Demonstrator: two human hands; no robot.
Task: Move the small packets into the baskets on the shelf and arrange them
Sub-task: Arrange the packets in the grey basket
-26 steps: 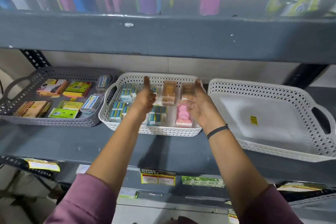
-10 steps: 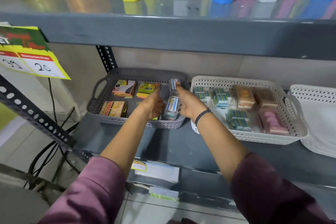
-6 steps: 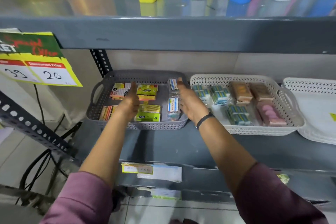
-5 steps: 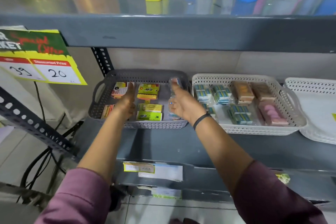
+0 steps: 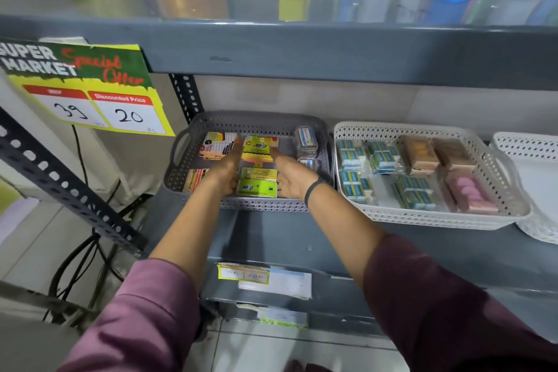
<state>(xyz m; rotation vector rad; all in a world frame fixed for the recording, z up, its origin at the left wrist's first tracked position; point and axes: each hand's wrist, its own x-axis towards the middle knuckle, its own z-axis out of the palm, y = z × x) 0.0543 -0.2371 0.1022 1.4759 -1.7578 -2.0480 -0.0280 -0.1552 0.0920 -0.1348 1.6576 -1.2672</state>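
Grey perforated basket [image 5: 250, 122] sits at the shelf's left end, close under the upper shelf, a price sign [image 5: 90, 90] hanging to its left. Inside, the left hand [image 5: 225, 172] and right hand [image 5: 291, 177], both with fingers loose and flat, bracket two yellow-green packets [image 5: 258, 180] without gripping. Clear packets [image 5: 305, 139] line the right wall. Just beside it, the white basket [image 5: 422, 217] holds blue, brown and pink packs.

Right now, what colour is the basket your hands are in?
Dark grey: the perforated basket is grey plastic, seen best in the head view. The next basket is white.
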